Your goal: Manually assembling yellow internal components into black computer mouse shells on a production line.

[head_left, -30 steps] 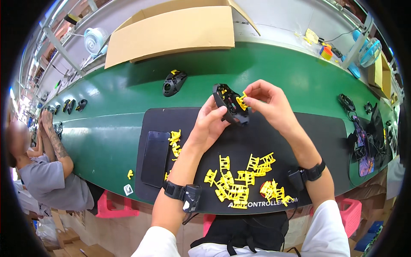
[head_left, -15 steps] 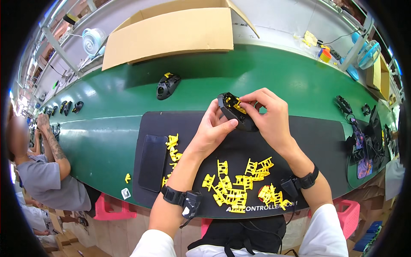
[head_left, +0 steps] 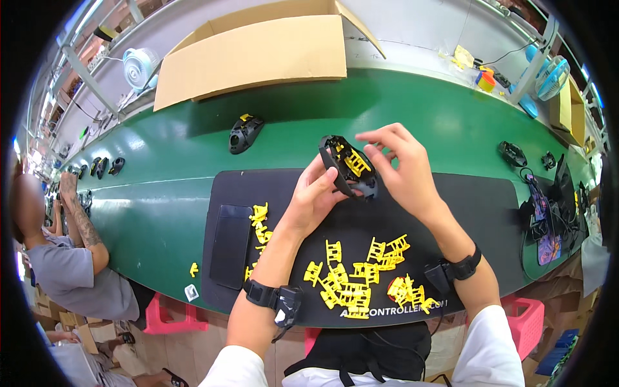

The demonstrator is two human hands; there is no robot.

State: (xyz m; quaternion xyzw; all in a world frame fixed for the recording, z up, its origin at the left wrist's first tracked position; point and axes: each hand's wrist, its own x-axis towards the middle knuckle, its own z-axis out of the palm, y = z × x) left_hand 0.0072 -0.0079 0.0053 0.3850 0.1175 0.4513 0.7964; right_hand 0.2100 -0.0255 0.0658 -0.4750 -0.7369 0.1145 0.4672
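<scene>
Cardboard box (head_left: 258, 51) beyond hands (head_left: 361, 180)

Black shell (head_left: 346, 169) tilted (yellow insert (head_left: 354, 162) inside), above mat.

I count two black shells: one in my left hand (head_left: 314, 201), one on the surface (head_left: 245, 133). One cardboard box (head_left: 258, 55), upper left.

Open brown cardboard box (head_left: 258, 48) behind green belt, white print on black mat edge (head_left: 387, 308)
</scene>
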